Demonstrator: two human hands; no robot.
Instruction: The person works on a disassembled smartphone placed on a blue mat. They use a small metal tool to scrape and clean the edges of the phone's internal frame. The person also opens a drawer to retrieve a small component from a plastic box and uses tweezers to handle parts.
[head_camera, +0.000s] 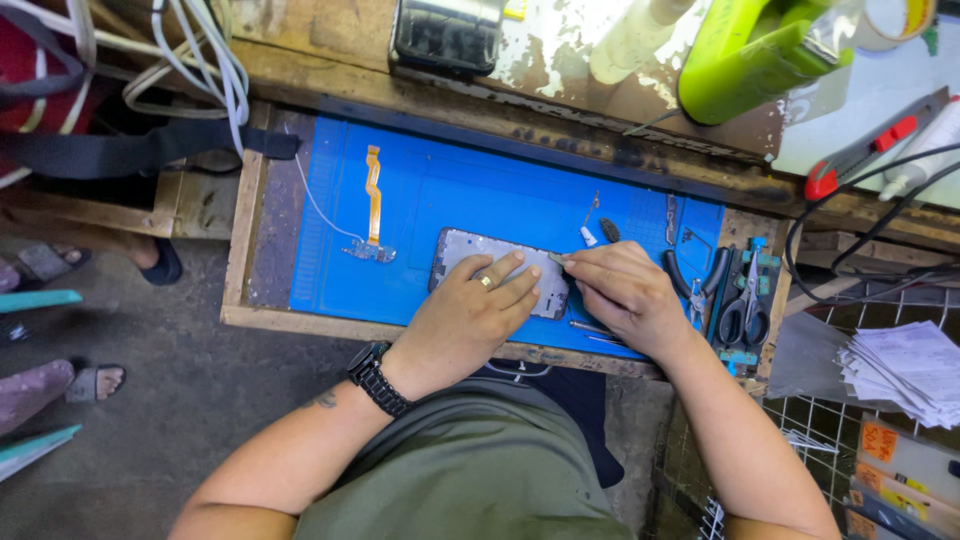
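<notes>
The left hand (470, 315) presses flat, fingers released, on a phone frame (500, 270) near the blue mat (450, 190)'s front edge. The right hand (625, 295) pinches a small tool (557, 258) at the frame's corner — open mat behind, pliers (700, 280) beside.

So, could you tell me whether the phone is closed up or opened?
Opened: the phone lies flat on the blue mat, its bare inner frame showing, with an orange flex cable lying apart beside it.

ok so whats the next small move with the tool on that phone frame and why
Probably ease the metal tool a little further along the phone frame's upper right edge. The right hand pinches it with its tip at that edge, and the left hand presses flat on the frame, steadying it on the blue mat.
</notes>
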